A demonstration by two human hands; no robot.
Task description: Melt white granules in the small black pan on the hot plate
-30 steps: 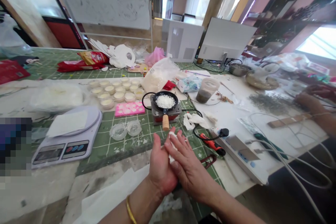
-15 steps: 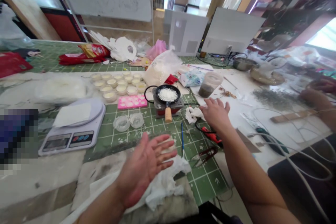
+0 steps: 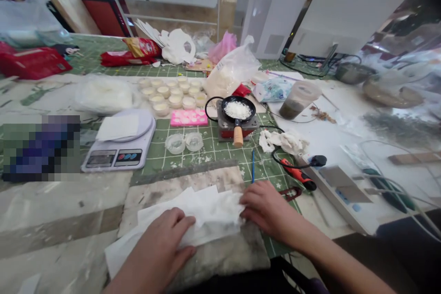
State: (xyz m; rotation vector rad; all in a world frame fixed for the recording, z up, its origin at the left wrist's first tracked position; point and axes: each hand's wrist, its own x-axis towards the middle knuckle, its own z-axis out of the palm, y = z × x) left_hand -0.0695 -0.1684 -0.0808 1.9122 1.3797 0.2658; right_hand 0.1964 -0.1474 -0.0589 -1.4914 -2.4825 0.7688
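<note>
The left hand (image 3: 163, 236) rests with fingers loosely bent and released. Thin white paper sheets (image 3: 208, 206) lie beneath and beyond these fingers, overlapping, angular-cornered; rightward, they appear wrinkled, meeting the right hand's (image 3: 267, 204) curled fingers, whose grip cannot be determined.

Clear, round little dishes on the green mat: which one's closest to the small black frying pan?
The right-hand dish; its twin sits farther left, away from the wooden-handled pan.
</note>
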